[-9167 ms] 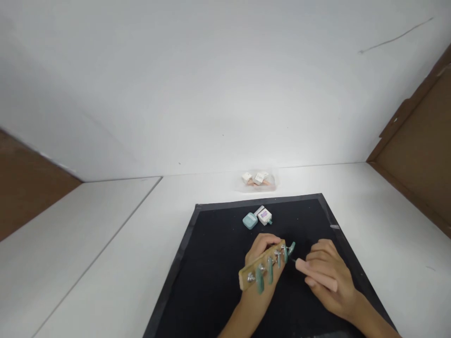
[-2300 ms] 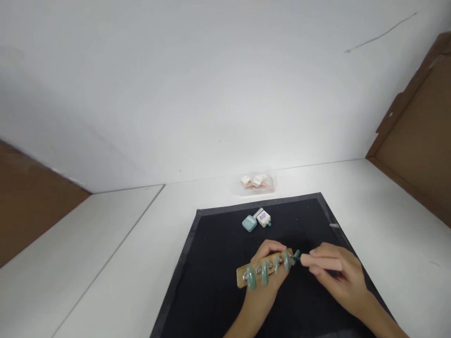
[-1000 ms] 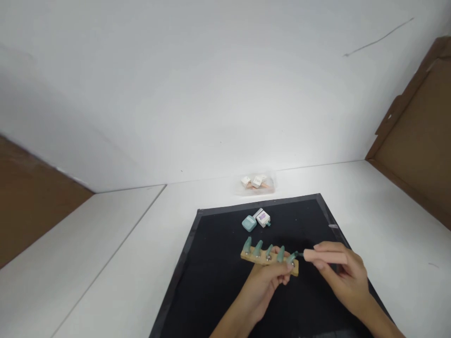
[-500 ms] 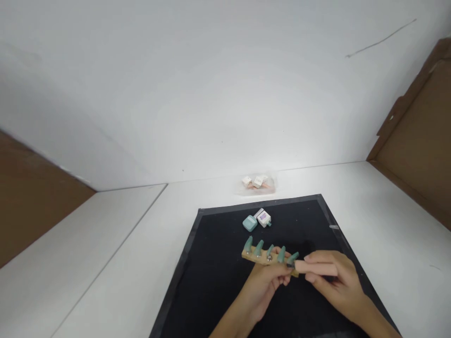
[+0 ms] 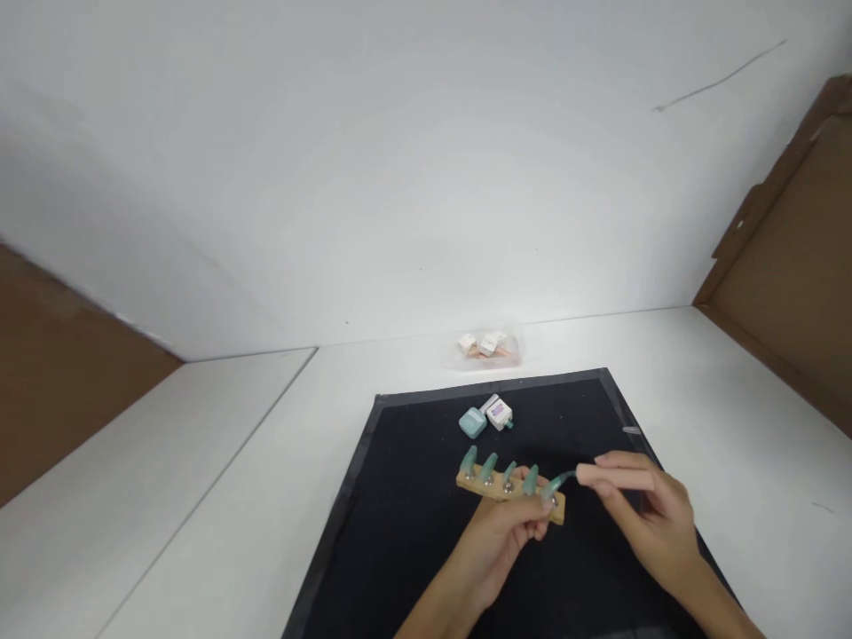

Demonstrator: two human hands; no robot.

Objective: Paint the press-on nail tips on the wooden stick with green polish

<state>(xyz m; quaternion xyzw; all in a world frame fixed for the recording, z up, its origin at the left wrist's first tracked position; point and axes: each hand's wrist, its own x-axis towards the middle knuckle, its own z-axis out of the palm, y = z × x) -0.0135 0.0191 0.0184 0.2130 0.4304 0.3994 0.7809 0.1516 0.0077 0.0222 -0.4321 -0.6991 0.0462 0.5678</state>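
Observation:
My left hand [image 5: 499, 541] is closed around the right part of a pale wooden nail display stand [image 5: 477, 485], thumb in front and fingers behind. Along it stand several teal false nails [image 5: 489, 468] on small silvery mounts. My right hand [image 5: 656, 519] pinches the pink handle of a small brush [image 5: 616, 477], held nearly level. Its dark tip reaches left to the free end of the rightmost teal nail [image 5: 554, 485], seemingly touching it. Beyond the stand lie a teal square case [image 5: 473, 422] and a white square piece with a purple mark [image 5: 499, 414].
A black mat [image 5: 413, 497] with a taped border lies on the white table [image 5: 246, 497]. Behind it is a clear tray [image 5: 512, 357] with white caps and pink pieces. A white wall [image 5: 426, 177] rises at the back, with brown cardboard [image 5: 792, 240] at the right.
My right hand has shifted right and slightly up with the brush, its tip going from the base of the rightmost nail to its free end. My left hand and the stand stay nearly still.

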